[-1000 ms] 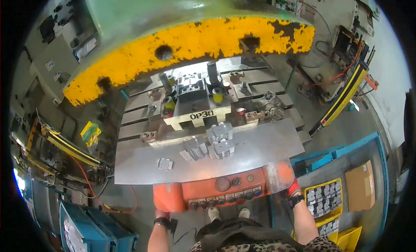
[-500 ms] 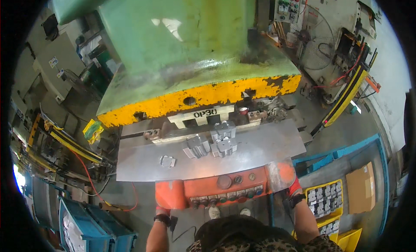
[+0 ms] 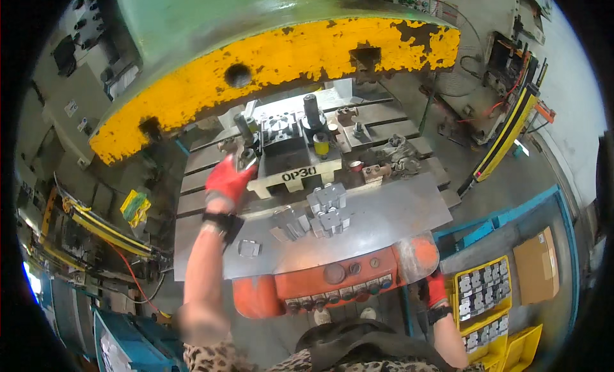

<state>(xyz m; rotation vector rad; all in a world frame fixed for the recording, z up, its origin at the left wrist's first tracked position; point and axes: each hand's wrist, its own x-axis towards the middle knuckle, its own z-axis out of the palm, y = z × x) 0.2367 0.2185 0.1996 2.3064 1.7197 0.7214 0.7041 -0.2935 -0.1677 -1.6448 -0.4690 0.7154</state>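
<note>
Compared with half a second ago, the green-and-yellow press ram (image 3: 281, 55) is up, where it had been down over the die (image 3: 291, 156); the die's upper side is exposed again. Left hand (image 3: 229, 182), red-gloved, has left the left end of the orange console (image 3: 304, 286) and now reaches across the worktop (image 3: 390, 212), past its far edge, to the die's front left corner. Right hand (image 3: 437, 290), also gloved in red, remains by the console's right end. Left fingers bent, gap narrow; a light sliver shows at their tips, but cannot tell whether it is gripped. Right grip cannot be told, fingers partly hidden. Die sits beyond the worktop's far edge, near its middle; pale front face toward the person, long axis of that face running left to right, right end slightly farther off. On the worktop, arrangement unchanged: single flat grey part (image 3: 249, 248) near the front left corner, longer way roughly left to right; leaning stack (image 3: 291, 224) and taller stack (image 3: 329, 209) side by side near mid-plate. Writing: dark characters on the die's front face, upright to the person.
</note>
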